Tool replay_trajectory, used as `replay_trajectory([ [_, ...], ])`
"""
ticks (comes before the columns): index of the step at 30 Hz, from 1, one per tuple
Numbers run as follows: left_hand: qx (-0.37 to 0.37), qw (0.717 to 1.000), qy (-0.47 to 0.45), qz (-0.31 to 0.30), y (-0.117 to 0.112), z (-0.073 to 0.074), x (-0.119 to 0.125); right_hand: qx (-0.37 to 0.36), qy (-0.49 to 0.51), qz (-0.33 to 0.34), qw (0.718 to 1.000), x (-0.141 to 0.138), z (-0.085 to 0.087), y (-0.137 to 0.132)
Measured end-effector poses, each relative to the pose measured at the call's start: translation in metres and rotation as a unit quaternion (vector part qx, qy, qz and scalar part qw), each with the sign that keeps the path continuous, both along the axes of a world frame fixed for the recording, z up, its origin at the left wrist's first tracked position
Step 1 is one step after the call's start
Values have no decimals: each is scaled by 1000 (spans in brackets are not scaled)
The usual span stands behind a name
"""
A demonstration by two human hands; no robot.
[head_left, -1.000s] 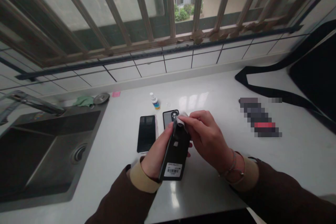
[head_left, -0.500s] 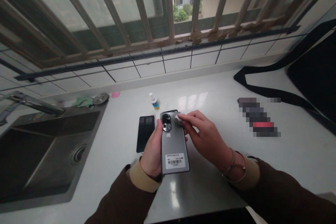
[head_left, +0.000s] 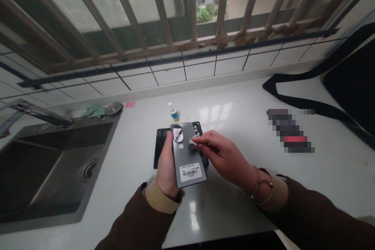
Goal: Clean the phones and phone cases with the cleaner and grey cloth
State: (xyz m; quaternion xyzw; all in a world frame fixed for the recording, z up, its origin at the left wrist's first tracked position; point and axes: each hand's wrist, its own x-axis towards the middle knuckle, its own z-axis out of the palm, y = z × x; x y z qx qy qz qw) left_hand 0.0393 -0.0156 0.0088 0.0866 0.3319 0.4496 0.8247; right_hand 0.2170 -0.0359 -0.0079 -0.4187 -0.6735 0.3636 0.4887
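My left hand grips a grey phone by its left edge, back side up, with a barcode sticker near its lower end and an oval camera patch at the top. My right hand pinches a small white wad of wipe and presses it on the phone's back at its right edge. Under the held phone lie a second phone with a dark screen and a black phone case, both flat on the white countertop. A small white dropper bottle stands just behind them.
A steel sink with a tap fills the left. A green cloth, a round metal strainer and a pink scrap lie by its back corner. A black bag with straps sits at the right, a blurred item before it. Barred window behind.
The phone has turned from edge-on to back-up and shifted slightly left. My right hand with the wipe has slid from the phone's top corner down to its right edge.
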Motion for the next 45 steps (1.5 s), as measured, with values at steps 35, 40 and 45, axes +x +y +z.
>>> replay_trajectory([
  [35, 75, 957, -56, -276, -9, -1, -11, -317, 396, 84, 857, 9, 9, 15],
  [40, 39, 975, -20, -217, -4, 3, -10, -321, 408, 92, 850, 11, 10, 15],
  [45, 33, 983, 57, -169, -4, 3, 1, -329, 378, 49, 864, 9, 6, 17],
])
